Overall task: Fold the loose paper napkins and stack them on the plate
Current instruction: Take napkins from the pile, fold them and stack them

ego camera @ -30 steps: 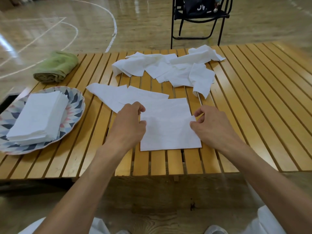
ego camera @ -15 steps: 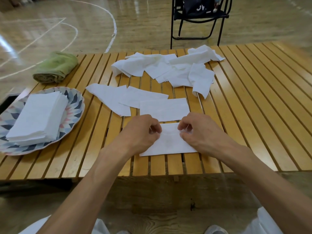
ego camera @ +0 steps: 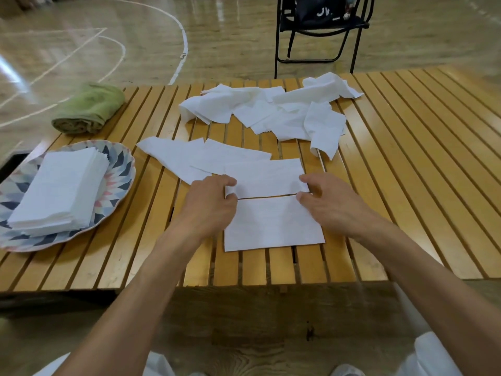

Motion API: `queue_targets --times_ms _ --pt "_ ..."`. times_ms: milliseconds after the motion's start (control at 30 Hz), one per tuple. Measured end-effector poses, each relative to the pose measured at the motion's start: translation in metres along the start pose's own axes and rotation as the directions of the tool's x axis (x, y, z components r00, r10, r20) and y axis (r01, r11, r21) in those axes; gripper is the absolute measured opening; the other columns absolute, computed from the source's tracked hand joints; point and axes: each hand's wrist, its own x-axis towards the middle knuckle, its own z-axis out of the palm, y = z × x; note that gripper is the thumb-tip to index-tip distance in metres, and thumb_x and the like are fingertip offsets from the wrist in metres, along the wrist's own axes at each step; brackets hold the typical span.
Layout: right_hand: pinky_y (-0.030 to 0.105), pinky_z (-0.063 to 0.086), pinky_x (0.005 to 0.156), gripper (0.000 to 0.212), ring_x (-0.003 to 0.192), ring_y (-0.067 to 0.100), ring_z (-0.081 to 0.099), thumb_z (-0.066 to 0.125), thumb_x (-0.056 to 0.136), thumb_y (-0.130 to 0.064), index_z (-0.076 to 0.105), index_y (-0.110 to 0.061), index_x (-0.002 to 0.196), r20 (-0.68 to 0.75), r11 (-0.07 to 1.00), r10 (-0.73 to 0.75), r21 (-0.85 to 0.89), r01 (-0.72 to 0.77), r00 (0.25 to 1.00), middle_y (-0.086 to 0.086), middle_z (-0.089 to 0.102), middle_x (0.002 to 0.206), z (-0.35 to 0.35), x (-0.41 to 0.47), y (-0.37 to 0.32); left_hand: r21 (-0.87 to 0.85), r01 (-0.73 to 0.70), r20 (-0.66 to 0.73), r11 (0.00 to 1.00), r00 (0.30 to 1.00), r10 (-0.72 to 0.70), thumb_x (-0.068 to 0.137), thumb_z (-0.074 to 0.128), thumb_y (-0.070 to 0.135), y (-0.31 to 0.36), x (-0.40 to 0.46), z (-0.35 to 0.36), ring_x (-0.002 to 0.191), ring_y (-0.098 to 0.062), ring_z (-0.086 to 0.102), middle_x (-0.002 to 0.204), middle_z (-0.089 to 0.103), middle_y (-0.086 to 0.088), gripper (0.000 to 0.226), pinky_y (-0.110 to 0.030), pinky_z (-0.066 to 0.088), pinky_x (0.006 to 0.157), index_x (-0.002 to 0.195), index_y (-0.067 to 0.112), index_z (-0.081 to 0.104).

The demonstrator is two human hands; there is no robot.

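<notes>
On the slatted wooden table, near its front edge, the thin white paper napkin lies half-folded, its upper corners pinched in the grip of left hand and right hand; light, limp and tearable, it probably needs gentle corner holds.

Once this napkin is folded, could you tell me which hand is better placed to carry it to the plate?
Left, I think. The plate with its stack lies on the left hand's side; the right hand would have to cross over.
</notes>
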Motion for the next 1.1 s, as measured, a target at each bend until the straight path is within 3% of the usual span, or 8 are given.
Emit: queue_targets --times_ms 200,400,500,567,700,800,933,1100 --pt "0.021 0.03 0.091 0.043 0.119 0.002 0.038 0.05 0.104 -0.031 0.048 -0.02 0.146 0.053 0.999 -0.013 0.042 0.011 0.999 -0.006 0.04 0.154 0.001 0.005 -0.003 -0.02 0.009 0.078 1.0 0.997 -0.008 0.099 0.047 0.015 0.003 0.004 0.005 0.127 -0.027 0.046 0.131 0.056 -0.007 0.01 -0.035 0.044 0.1 0.102 0.017 0.056" --pt "0.025 0.047 0.09 0.045 0.126 0.012 0.048 0.057 0.102 -0.028 0.048 -0.024 0.145 -0.054 0.981 0.042 0.192 -0.031 0.998 -0.002 0.047 0.149 -0.004 0.005 0.0 -0.136 -0.093 -0.119 0.986 0.99 0.077 0.098 0.054 0.013 0.004 0.003 0.005 0.137 -0.016 0.038 0.148 0.045 0.007 0.045 -0.034 0.038 0.112 0.143 0.017 0.05" --pt "0.021 0.045 0.084 0.05 0.123 0.009 0.05 0.062 0.098 -0.021 0.047 -0.023 0.146 -0.147 0.946 0.085 0.322 -0.033 0.985 -0.004 0.052 0.143 -0.009 0.005 0.0 -0.21 -0.25 -0.265 0.945 0.945 0.191 0.098 0.055 0.008 0.012 -0.002 -0.002 0.118 -0.006 0.052 0.138 0.054 0.013 0.04 -0.008 0.039 0.091 0.135 0.021 0.06" --pt "0.027 0.048 0.087 0.053 0.117 0.013 0.057 0.065 0.095 -0.021 0.047 -0.021 0.145 -0.15 0.897 0.133 0.438 -0.055 0.98 -0.003 0.058 0.133 -0.011 0.005 -0.001 -0.278 -0.333 -0.318 0.901 0.917 0.241 0.097 0.055 0.002 0.017 -0.007 -0.007 0.106 -0.003 0.06 0.132 0.059 0.013 0.038 -0.005 0.042 0.082 0.13 0.018 0.065" --pt "0.032 0.053 0.077 0.049 0.097 0.017 0.069 0.065 0.094 -0.021 0.05 -0.02 0.14 -0.066 0.741 0.226 0.659 -0.127 0.972 0.002 0.07 0.109 -0.017 0.003 -0.002 -0.454 -0.411 -0.326 0.791 0.902 0.282 0.094 0.053 -0.01 0.025 -0.015 -0.013 0.105 0.0 0.067 0.123 0.065 0.005 0.036 -0.013 0.049 0.093 0.123 0.006 0.068" --pt "0.032 0.053 0.078 0.044 0.103 0.018 0.066 0.063 0.095 -0.022 0.054 -0.023 0.138 -0.049 0.751 0.165 0.654 -0.094 0.985 -0.001 0.066 0.118 -0.022 0.0 -0.002 -0.522 -0.395 -0.326 0.756 0.911 0.251 0.093 0.056 -0.009 0.024 -0.016 -0.017 0.11 -0.001 0.065 0.114 0.072 0.003 0.034 -0.018 0.05 0.096 0.119 0.008 0.07" --pt "0.04 0.049 0.093 0.013 0.109 0.023 0.059 0.063 0.096 -0.025 0.069 -0.023 0.108 -0.102 0.761 0.136 0.648 -0.038 0.985 0.003 0.068 0.115 -0.026 -0.003 -0.003 -0.575 -0.358 -0.316 0.736 0.927 0.204 0.094 0.063 0.003 0.022 -0.018 -0.02 0.101 -0.007 0.069 0.1 0.075 0.003 0.022 -0.024 0.054 0.091 0.109 0.012 0.074" --pt "0.03 0.057 0.082 0.012 0.098 0.014 0.074 0.066 0.096 -0.019 0.071 -0.019 0.107 -0.056 0.597 0.127 0.802 -0.031 0.99 -0.007 0.078 0.103 -0.03 -0.005 -0.008 -0.608 -0.307 -0.332 0.732 0.936 0.117 0.089 0.073 0.014 0.02 -0.017 -0.022 0.09 -0.015 0.069 0.092 0.072 -0.001 0.009 -0.026 0.057 0.082 0.097 0.016 0.07"
